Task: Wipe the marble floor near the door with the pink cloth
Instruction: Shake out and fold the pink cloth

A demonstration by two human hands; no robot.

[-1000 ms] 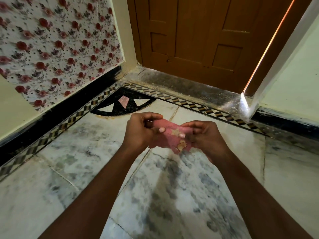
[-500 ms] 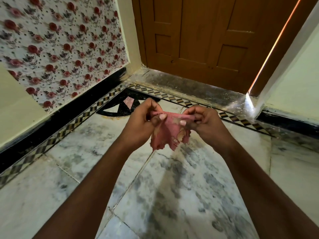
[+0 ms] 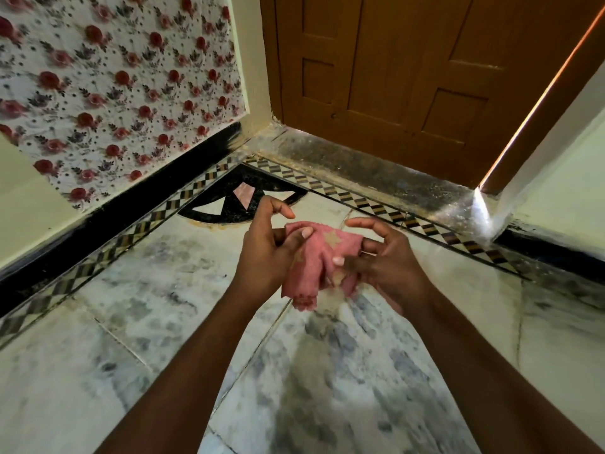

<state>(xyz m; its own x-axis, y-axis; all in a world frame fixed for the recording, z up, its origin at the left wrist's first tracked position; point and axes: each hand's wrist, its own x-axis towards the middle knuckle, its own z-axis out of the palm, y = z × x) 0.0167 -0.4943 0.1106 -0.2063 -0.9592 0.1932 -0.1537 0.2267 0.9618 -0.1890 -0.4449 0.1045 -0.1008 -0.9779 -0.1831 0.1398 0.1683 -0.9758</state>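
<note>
1. Head view, looking down past both forearms: the pink cloth (image 3: 314, 262) is bunched up in the air between the two hands, above the marble floor (image 3: 157, 290) and well short of the wooden door (image 3: 402, 80).
2. The left hand (image 3: 266, 253) grips the cloth's left side, thumb pressed onto the top of the bundle, forefinger lifted clear.
3. The right hand (image 3: 381, 260) pinches the right edge with thumb and lower fingers; its upper fingers arch loosely over the cloth without touching it.
4. What could go wrong, as I judge it: the cloth is a loose, uneven wad with a tail hanging below. Put down like that, it would smear with one small lump instead of a flat pad, and the gritty dark threshold strip (image 3: 376, 172) under the door could be missed.
5. With so few fingers holding on the right, the cloth could also slip out on that side as it goes down.
6. Compared with half a second ago, the cloth is gathered tighter and hangs lower, and both forefingers have lifted off it; a second ago it was a flatter folded strip.
7. No wiping has begun; the cloth is not touching the floor.
</note>
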